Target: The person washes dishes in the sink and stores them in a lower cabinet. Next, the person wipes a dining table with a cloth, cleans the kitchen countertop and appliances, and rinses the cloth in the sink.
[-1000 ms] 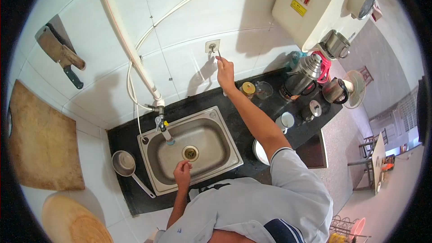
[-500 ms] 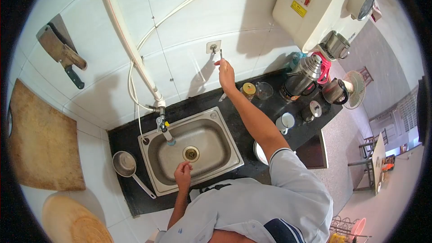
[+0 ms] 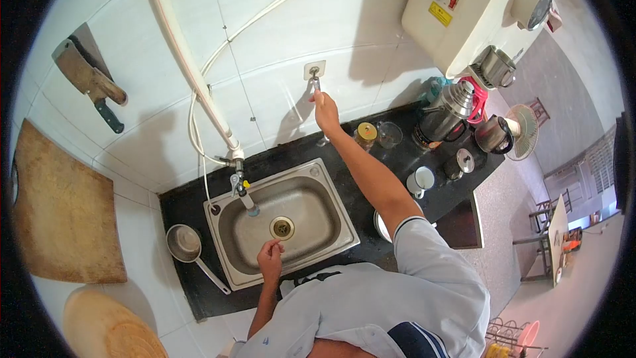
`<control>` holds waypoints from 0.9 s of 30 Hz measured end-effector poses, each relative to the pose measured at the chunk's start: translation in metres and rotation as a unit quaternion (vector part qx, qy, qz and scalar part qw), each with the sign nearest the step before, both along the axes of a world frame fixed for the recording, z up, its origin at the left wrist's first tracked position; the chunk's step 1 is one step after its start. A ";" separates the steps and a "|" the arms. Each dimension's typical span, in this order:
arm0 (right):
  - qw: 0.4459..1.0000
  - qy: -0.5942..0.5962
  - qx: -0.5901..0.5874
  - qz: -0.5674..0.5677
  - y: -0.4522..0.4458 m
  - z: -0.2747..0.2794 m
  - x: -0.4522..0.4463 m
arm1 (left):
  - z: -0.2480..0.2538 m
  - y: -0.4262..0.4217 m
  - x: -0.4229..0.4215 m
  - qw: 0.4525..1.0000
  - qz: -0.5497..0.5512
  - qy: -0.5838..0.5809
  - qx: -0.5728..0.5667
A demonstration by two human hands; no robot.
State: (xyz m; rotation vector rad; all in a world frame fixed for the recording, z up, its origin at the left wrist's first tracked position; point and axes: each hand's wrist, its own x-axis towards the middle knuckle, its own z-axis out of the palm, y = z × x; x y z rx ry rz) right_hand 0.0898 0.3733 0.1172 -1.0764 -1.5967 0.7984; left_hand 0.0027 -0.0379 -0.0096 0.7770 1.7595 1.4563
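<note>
Raised against the tiled wall, my right hand (image 3: 326,110) is closed on a thin metal utensil (image 3: 316,84), whose upper end is at the hook on a square wall plate (image 3: 315,69). Whether the utensil hangs on the hook cannot be made out. Its lower end shows below my fist, near the counter's back edge. My left hand (image 3: 269,258) is over the front rim of the steel sink (image 3: 291,205), fingers curled together; anything in them is too small to see. The tap (image 3: 238,182) stands at the sink's left.
A ladle-like pan (image 3: 183,242) lies left of the sink. Right of it are a gold-lidded jar (image 3: 365,134), a glass bowl (image 3: 389,134), a white mug (image 3: 420,181), a thermos (image 3: 447,113) and a kettle (image 3: 493,134). Cleavers (image 3: 86,69) hang on the wall.
My right hand has moved slightly down and left from the wall plate, and more of the utensil shows above it. My left hand has barely moved.
</note>
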 end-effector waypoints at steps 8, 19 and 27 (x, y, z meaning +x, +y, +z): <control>0.996 0.010 -0.071 0.054 0.005 -0.001 0.006 | 0.013 0.000 0.001 1.000 -0.002 0.009 -0.020; 0.963 0.155 -0.180 0.124 -0.140 -0.023 0.101 | -0.019 -0.002 0.004 0.998 -0.070 0.004 0.009; 0.872 0.111 -0.464 0.112 -0.332 -0.074 0.219 | -0.013 0.045 0.054 0.970 -0.234 -0.042 -0.056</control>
